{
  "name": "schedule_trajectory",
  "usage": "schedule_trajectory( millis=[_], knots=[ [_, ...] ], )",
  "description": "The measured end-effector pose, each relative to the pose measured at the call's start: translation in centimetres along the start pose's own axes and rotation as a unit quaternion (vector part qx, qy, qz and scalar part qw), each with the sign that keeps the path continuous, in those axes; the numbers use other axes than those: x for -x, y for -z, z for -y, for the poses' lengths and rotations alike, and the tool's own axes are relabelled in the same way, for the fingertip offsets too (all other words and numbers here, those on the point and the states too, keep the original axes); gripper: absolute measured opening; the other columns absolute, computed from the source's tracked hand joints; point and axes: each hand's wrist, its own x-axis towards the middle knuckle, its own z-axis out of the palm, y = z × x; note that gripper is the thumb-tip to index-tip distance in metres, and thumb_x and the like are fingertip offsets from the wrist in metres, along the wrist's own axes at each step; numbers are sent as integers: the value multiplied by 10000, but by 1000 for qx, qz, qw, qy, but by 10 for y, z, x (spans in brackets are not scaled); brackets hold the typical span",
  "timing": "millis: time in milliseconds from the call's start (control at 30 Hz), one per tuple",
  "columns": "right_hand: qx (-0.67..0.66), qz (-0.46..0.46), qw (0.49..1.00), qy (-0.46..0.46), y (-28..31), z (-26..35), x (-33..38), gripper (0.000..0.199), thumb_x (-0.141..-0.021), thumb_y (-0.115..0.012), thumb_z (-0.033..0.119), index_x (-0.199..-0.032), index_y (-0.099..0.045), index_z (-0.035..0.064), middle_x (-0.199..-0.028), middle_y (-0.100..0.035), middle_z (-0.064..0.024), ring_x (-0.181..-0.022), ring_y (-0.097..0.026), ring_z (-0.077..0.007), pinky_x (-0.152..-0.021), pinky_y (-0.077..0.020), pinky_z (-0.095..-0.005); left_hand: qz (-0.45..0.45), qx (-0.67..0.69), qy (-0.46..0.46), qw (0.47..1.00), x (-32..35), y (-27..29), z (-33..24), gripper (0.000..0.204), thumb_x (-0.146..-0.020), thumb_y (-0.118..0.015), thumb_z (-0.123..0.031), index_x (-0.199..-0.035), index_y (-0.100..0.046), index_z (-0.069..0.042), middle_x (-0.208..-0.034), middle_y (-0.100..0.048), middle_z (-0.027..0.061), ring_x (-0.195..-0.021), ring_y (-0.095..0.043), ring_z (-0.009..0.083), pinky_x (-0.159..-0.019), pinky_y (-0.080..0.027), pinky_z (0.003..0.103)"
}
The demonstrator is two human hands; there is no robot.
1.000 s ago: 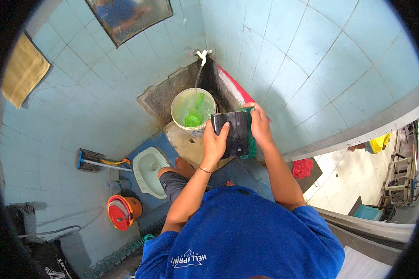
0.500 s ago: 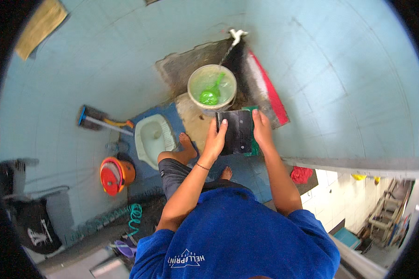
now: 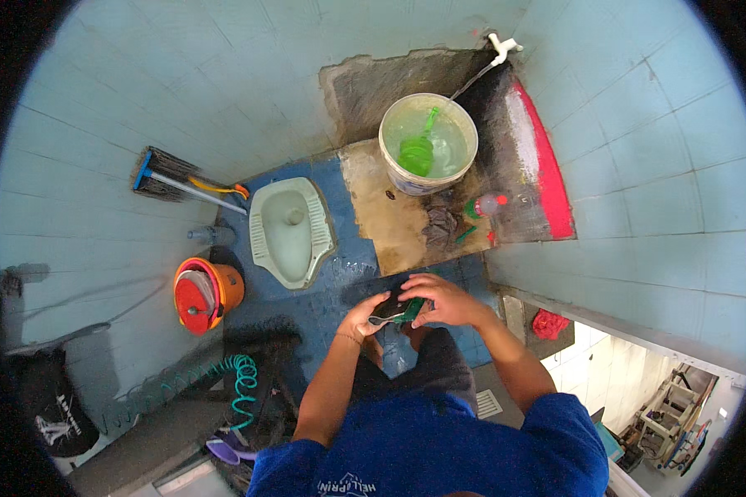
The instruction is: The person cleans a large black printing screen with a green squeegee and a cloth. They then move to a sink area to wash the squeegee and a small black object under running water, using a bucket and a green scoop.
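Observation:
A flat black piece with a green edge [image 3: 411, 311] is between my two hands, tilted so that it shows mostly edge-on; its exact kind cannot be made out. My left hand [image 3: 363, 318] grips its left end, thumb toward the far side. My right hand [image 3: 444, 301] is closed round the green right end, fingers curled over the top. Beyond them a white bucket [image 3: 390, 170] of water stands against the far wall, with a green dipper [image 3: 416, 154] in it. A thin stream runs into the bucket from a white tap [image 3: 501, 48].
A squat toilet [image 3: 261, 217] lies to the left. Along the left wall are a broom [image 3: 164, 178], a plastic bottle [image 3: 210, 235] and an orange bucket [image 3: 232, 286]. Right of the white bucket lie a grey crumpled thing [image 3: 441, 224] and a red-capped green bottle [image 3: 484, 205]. A teal coiled hose [image 3: 244, 377] hangs lower left.
The black piece has come from out in front, face up, in closer to my body and is now tilted. My right hand has curled over it. My feet have shifted, and the view has turned.

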Motion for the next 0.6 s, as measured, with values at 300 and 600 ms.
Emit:
schedule_trajectory(
  millis=[300, 600],
  knots=[
    [74, 23, 911, -406, -114, -333, -113, 551, -862, -627, 362, -1264, -522, 0, -1263, -556, -209, -1181, -529, -335, -985, -415, -396, -137, -4, -302, 943, -100, 188, -34, 270, -872, -467, -98, -1138, -430, -127, -1071, -541, 97, -964, -583, 243, -789, -545, 385],
    [292, -216, 887, -284, -174, -553, -219, 494, -792, -609, 140, -1265, -496, 54, -1153, -566, -209, -1059, -549, -385, -917, -450, -441, -129, -34, -409, 903, -211, 291, -49, 333, -843, -466, -118, -1175, -451, -96, -1044, -544, 58, -934, -558, 187, -816, -494, 341]
  ],
)
